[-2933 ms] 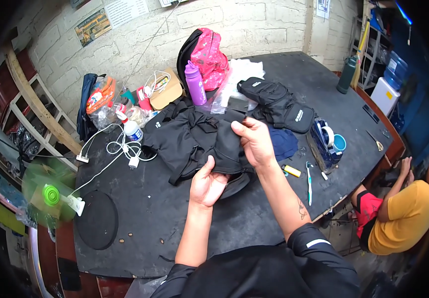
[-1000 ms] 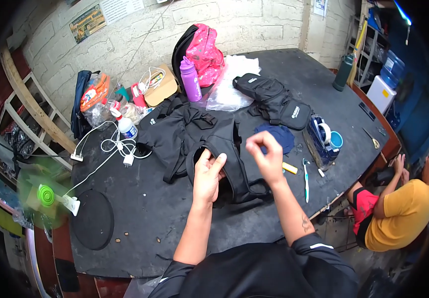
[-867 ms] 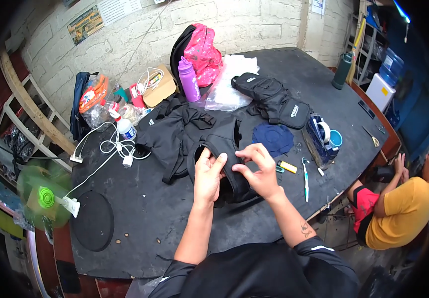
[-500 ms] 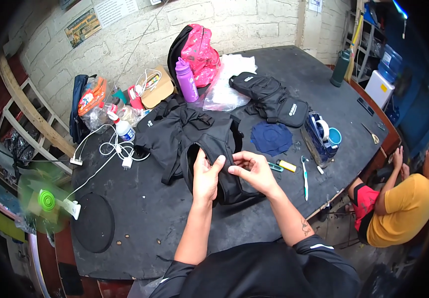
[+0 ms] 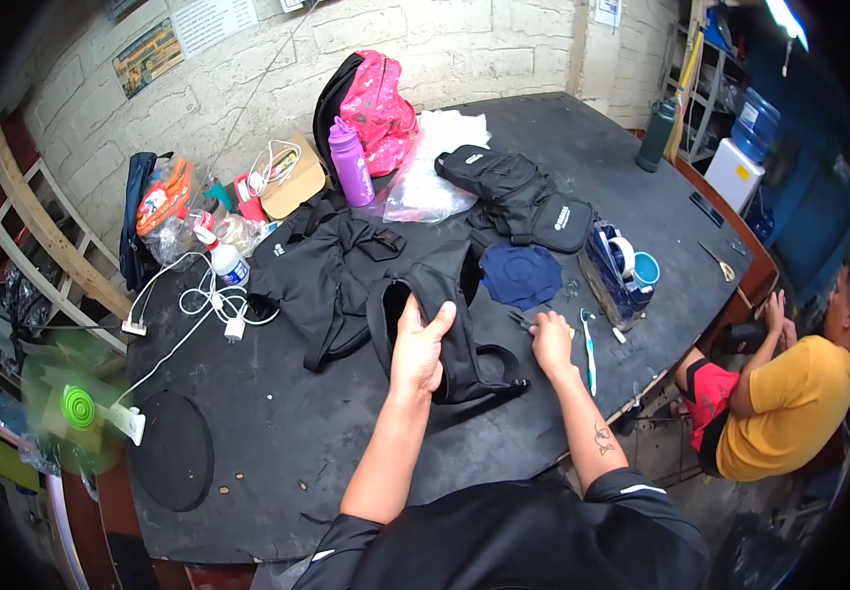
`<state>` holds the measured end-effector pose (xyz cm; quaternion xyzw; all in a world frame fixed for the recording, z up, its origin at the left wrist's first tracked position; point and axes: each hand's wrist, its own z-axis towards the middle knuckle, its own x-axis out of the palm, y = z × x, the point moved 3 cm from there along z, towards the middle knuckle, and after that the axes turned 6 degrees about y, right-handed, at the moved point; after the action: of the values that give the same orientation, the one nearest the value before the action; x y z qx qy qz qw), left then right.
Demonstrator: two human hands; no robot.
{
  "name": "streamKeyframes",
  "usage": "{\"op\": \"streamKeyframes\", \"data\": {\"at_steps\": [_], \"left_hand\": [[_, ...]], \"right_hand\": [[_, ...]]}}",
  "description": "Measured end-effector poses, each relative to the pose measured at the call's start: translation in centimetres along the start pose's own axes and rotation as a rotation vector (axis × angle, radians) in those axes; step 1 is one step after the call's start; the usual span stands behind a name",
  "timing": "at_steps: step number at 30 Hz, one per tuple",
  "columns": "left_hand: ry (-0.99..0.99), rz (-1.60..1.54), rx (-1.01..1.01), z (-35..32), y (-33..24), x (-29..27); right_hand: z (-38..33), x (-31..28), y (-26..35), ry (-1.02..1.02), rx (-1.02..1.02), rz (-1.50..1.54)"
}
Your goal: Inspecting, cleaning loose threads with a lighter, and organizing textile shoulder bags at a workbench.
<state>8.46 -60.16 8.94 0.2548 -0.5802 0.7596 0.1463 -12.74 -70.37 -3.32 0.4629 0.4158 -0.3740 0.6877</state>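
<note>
My left hand (image 5: 421, 342) grips the open rim of a black strapped pouch (image 5: 464, 356) lying on the dark table (image 5: 346, 462). My right hand (image 5: 551, 340) is off the pouch and rests on the table to its right, fingers curled over a small dark tool (image 5: 521, 319); whether it grips the tool is unclear. A white and teal toothbrush (image 5: 587, 344) lies just right of that hand. Beyond it lies a round dark blue cloth (image 5: 521, 275). A heap of black fabric (image 5: 322, 270) sits left of the pouch.
Toward the wall are a black waist bag (image 5: 523, 197), a purple bottle (image 5: 349, 162) and a pink backpack (image 5: 378, 103). A blue box with tape rolls (image 5: 612, 270) stands at right. White cables (image 5: 211, 300) and a green fan (image 5: 76, 408) are at left. A person in a yellow shirt (image 5: 789, 403) sits at the right edge.
My right hand let go of the pouch and moved right onto the table by the small tool. My left hand stayed on the pouch rim.
</note>
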Motion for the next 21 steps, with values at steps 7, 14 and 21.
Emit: {"op": "streamKeyframes", "data": {"at_steps": [7, 14, 21], "left_hand": [[-0.006, 0.068, 0.103, 1.4, 0.4, 0.0], [0.006, 0.106, -0.02, 1.4, -0.3, 0.5], [0.007, 0.154, -0.058, 1.1, -0.9, 1.0]], "right_hand": [[-1.7, -10.4, 8.4, -0.427, -0.477, 0.549], [-0.4, -12.2, 12.5, -0.428, -0.442, 0.552], [0.3, -12.0, 12.3, -0.49, -0.372, 0.611]]}}
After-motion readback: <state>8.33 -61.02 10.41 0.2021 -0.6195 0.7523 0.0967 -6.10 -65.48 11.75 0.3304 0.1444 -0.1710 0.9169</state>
